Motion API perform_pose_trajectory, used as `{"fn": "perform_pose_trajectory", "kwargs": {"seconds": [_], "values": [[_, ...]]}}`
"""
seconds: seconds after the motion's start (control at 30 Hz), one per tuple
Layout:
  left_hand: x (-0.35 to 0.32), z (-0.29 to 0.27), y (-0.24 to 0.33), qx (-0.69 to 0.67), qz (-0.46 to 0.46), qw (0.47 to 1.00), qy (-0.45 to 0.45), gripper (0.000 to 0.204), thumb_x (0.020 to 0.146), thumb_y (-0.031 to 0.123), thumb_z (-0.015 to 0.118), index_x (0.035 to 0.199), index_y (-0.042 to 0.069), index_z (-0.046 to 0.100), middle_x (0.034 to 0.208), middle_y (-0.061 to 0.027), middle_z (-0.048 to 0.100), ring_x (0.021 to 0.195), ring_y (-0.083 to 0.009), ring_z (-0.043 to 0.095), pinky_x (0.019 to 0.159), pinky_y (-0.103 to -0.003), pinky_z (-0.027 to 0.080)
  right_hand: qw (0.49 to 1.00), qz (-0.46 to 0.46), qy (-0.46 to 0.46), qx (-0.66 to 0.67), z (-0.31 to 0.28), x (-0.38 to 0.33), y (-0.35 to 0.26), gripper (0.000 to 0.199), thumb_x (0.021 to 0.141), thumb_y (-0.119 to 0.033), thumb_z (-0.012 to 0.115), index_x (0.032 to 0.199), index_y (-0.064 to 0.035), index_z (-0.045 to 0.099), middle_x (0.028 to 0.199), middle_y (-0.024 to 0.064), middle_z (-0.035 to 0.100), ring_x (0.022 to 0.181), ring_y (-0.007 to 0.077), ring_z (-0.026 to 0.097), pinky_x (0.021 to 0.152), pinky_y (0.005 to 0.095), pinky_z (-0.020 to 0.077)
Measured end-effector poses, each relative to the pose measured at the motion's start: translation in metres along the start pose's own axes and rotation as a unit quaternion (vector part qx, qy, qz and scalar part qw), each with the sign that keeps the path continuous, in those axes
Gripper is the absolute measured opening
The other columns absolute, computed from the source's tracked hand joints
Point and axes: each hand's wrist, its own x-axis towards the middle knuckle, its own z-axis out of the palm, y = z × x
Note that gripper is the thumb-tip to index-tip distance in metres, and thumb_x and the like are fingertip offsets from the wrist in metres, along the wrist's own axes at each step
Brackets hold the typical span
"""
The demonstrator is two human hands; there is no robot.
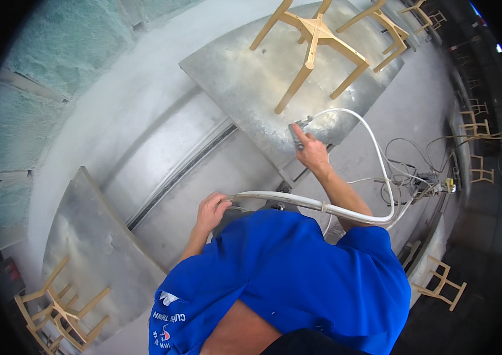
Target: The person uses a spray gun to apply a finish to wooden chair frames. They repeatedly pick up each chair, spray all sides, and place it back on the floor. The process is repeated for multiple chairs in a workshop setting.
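Observation:
My right hand (pixel 313 152) is closed round a spray gun (pixel 294 135) held over the near edge of a metal-topped table (pixel 227 77). A white hose (pixel 375 139) loops from the gun back toward my right arm. At my left side, my left hand (pixel 210 212) is closed on a bundled hose (pixel 274 196) that runs across in front of my body. Past the gun, a pale wooden chair frame (pixel 315 29) stands on the tabletop with its legs spread, apart from both hands.
Another wooden frame (pixel 388 29) stands farther right on the table. A second metal table (pixel 94 231) at lower left bears wooden frames (pixel 64 310). A floor rail (pixel 180 177) runs between the tables. Tangled hoses (pixel 419 177) lie at right. Green filter material (pixel 67 41) lines the far left wall.

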Motion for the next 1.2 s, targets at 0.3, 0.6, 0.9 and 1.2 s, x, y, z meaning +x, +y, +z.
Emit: {"fn": "perform_pose_trajectory", "kwargs": {"seconds": [0.3, 0.6, 0.9, 1.2], "values": [[0.018, 0.004, 0.006, -0.059, 0.058, 0.996, -0.035, 0.012, 0.09, 0.013, 0.073, 0.095, 0.002, 0.07, 0.085, -0.0111, 0.067, 0.077, -0.0272, 0.065, 0.068, -0.036, 0.051, 0.976, -0.029, 0.206, -0.063, -0.136, 0.017, -0.091, 0.074, 0.083, -0.007, 0.067, 0.151, -0.0282, 0.048, 0.097, 0.0174, 0.066, 0.084, 0.0417, 0.07, 0.076, 0.05, 0.0581], [-0.001, -0.031, -0.014, -0.085, -0.036, 0.989, 0.115, 0.013, 0.092, 0.013, 0.07, 0.094, 0.0, 0.068, 0.082, -0.0138, 0.066, 0.072, -0.027, 0.064, 0.068, -0.036, 0.05, 0.985, -0.04, -0.113, -0.124, -0.021, 0.133, -0.125, 0.033, 0.092, -0.004, 0.056, 0.124, -0.0092, 0.058, 0.094, 0.022, 0.074, 0.091, 0.0402, 0.075, 0.075, 0.0483, 0.0619], [-0.04, -0.067, -0.013, -0.031, -0.078, 0.99, 0.109, 0.013, 0.09, 0.011, 0.071, 0.096, -0.001, 0.067, 0.085, -0.0144, 0.067, 0.076, -0.0276, 0.066, 0.07, -0.036, 0.051, 0.995, -0.003, -0.1, -0.027, 0.012, 0.102, -0.107, 0.063, 0.09, -0.01, 0.059, 0.149, -0.0296, 0.045, 0.112, 0.0254, 0.069, 0.104, 0.0426, 0.071, 0.086, 0.0501, 0.0591], [-0.004, -0.037, 0.016, -0.007, -0.057, 0.989, 0.134, 0.013, 0.088, 0.008, 0.072, 0.095, -0.001, 0.067, 0.085, -0.014, 0.067, 0.074, -0.0283, 0.064, 0.07, -0.037, 0.051, 0.991, -0.073, 0.102, -0.04, -0.068, 0.208, -0.071, 0.063, 0.093, -0.01, 0.057, 0.15, -0.0329, 0.044, 0.102, 0.0209, 0.068, 0.092, 0.0424, 0.071, 0.081, 0.0515, 0.0586]]}}
